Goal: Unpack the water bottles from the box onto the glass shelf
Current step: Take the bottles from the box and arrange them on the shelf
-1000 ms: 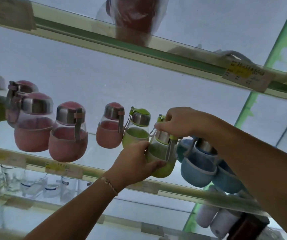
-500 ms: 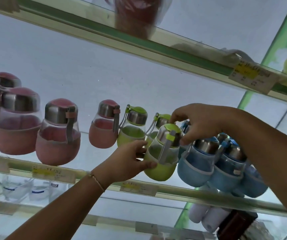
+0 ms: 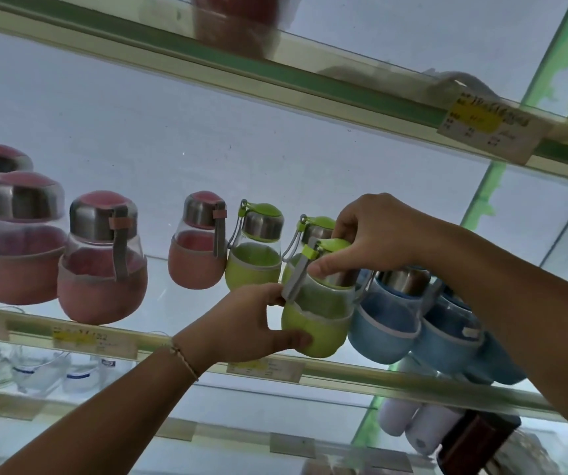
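Note:
A green water bottle [image 3: 320, 313] with a steel cap stands near the front of the glass shelf [image 3: 361, 373]. My left hand [image 3: 241, 323] grips its green sleeve from the left, thumb under the body. My right hand [image 3: 371, 238] grips its cap from above. Two more green bottles [image 3: 255, 255] stand behind it. Several pink bottles [image 3: 102, 265] line the shelf to the left. Blue bottles [image 3: 390, 320] crowd against the held bottle's right side. The box is out of view.
An upper glass shelf [image 3: 275, 73] with a yellow price label [image 3: 484, 130] runs overhead. Below, a lower shelf holds clear glass cups [image 3: 41, 370] at left and white and dark flasks [image 3: 423, 430] at right. Price tags line the shelf edges.
The green bottle has moved forward and right until it stands against the blue bottles. My left hand has slid lower on its sleeve; my right hand stays on the cap.

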